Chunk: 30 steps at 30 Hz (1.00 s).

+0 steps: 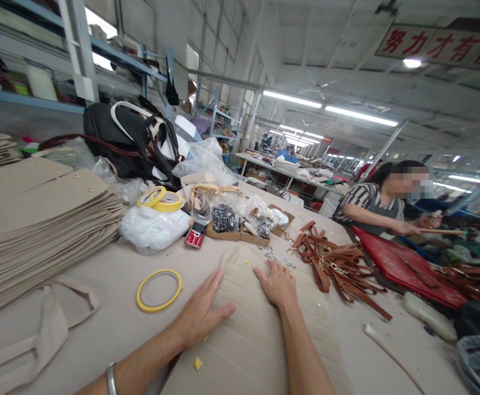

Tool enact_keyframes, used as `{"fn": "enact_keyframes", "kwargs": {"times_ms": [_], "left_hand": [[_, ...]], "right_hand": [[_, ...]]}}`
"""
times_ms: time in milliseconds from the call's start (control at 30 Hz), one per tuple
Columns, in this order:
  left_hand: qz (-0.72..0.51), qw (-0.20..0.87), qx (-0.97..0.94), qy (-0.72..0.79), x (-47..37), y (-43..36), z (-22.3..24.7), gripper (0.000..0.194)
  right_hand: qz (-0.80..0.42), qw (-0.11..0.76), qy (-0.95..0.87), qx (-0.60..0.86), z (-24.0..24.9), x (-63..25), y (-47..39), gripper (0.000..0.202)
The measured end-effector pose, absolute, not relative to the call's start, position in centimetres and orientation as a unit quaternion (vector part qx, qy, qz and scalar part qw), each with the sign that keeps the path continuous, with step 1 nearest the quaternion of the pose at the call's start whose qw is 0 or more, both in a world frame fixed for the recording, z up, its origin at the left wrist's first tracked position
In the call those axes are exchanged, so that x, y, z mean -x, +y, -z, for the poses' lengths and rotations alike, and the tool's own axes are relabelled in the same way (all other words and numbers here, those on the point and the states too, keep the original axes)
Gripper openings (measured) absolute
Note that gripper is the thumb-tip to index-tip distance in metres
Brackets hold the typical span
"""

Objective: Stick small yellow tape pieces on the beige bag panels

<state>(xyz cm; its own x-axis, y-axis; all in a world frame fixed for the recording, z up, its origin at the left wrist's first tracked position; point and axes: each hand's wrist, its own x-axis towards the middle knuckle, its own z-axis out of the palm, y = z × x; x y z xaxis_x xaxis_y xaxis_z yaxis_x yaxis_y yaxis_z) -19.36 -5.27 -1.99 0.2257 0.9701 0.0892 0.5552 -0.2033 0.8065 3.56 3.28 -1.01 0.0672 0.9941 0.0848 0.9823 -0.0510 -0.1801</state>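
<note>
A fanned stack of beige bag panels (248, 334) lies on the table in front of me. My left hand (204, 312) rests along the left edge of this stack, fingers stretched out and thumb apart. On the stack's upper right part lies my right hand (278, 285), palm down with its fingers spread. Neither hand grips anything. Small yellow bits of tape (198, 363) stick to the panels. To the left of my left hand lies a roll of yellow tape (158, 291), flat on the table.
At left stands a tall pile of beige panels (38, 219). Boxes of small hardware (225, 219), a red mobile phone (196, 235) and two tape rolls (168, 202) sit behind. Brown straps (326, 255) lie at right, near a co-worker (382, 200) and a red panel (404, 269).
</note>
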Motion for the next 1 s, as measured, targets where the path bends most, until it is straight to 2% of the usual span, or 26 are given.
{"fn": "enact_keyframes", "kwargs": {"times_ms": [267,767,1000], "left_hand": [[-0.31,0.327,-0.714,0.535,19.5,-5.2,2.3,0.084],[-0.301,0.333,-0.719,0.531,19.4,-5.3,2.0,0.085],[-0.304,0.345,-0.711,0.532,19.1,-5.3,1.9,0.09]], "right_hand": [[-0.02,0.093,-0.67,0.736,1.2,-3.3,5.4,0.073],[-0.017,0.101,-0.687,0.719,0.2,-2.8,6.7,0.052],[-0.053,0.139,-0.72,0.678,-0.1,-2.8,5.4,0.049]]}}
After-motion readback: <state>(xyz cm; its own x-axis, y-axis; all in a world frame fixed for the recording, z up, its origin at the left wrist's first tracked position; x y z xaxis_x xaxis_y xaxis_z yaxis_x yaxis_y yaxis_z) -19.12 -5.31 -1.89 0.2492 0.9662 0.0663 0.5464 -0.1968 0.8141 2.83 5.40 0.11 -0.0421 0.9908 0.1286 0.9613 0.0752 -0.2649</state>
